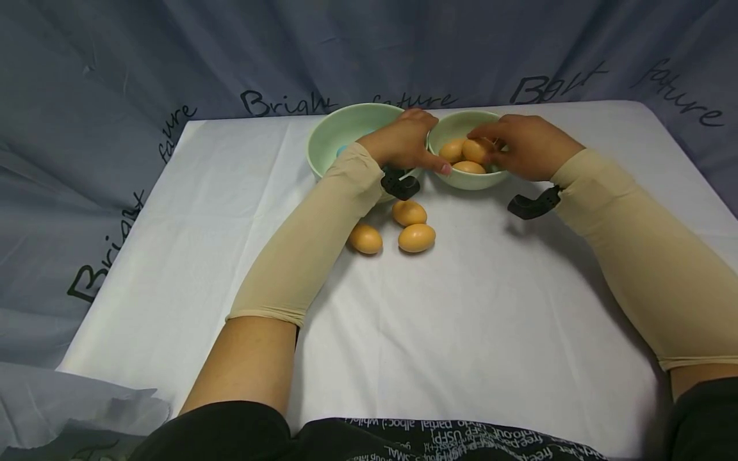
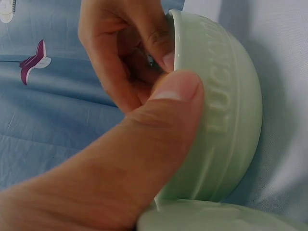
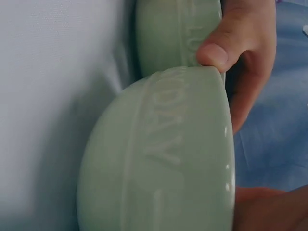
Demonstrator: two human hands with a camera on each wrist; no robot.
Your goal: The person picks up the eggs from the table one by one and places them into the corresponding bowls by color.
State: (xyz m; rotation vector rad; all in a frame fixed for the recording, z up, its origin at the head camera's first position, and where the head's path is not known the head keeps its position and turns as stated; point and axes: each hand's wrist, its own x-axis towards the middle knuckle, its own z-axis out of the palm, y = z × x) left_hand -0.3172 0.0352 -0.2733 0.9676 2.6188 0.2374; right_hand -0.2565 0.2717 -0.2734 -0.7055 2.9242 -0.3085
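Two pale green bowls stand side by side at the far end of the table. My left hand [image 1: 406, 141] reaches between them and grips the near left rim of the right bowl [image 1: 469, 181]. In the left wrist view its thumb [image 2: 168, 113] lies over that rim. My right hand [image 1: 527, 147] comes in over the right side of the same bowl, its fingers around a brown egg [image 1: 477, 151]. Beside this one in the bowl lie two more, a left egg [image 1: 452, 150] and a front egg [image 1: 469, 168]. The right fingertips are partly hidden.
The larger left bowl [image 1: 325, 144] has something blue [image 1: 341, 150] inside, mostly hidden by my left hand. Three brown eggs lie on the white cloth in front: a back egg [image 1: 409, 212], a right egg [image 1: 417, 237] and a left egg [image 1: 366, 239] by my sleeve. A grey curtain hangs behind.
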